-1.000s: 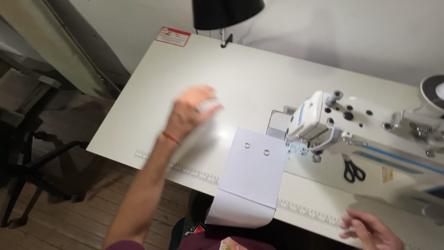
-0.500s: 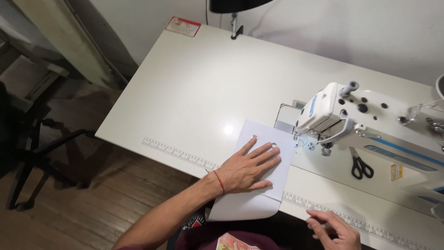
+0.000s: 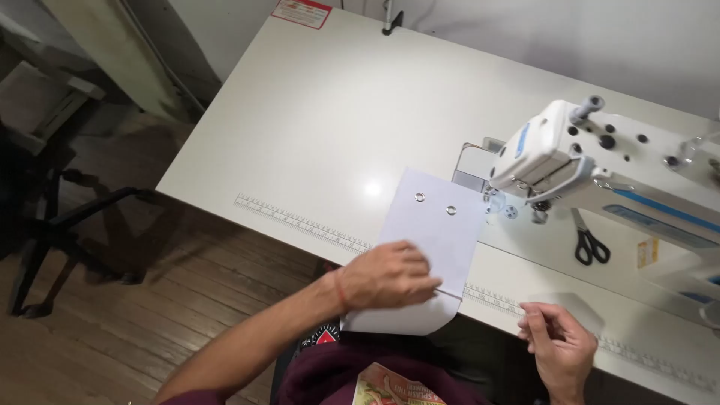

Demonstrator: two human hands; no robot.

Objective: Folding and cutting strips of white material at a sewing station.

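left hand pinching white fabric piece at table edge; right hand near sewing machine.

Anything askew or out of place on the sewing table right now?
Only slightly. The white fabric piece lies at an angle to the table edge and hangs over it under the left hand. The scissors lie flat by the sewing machine. Nothing looks spilled or damaged.
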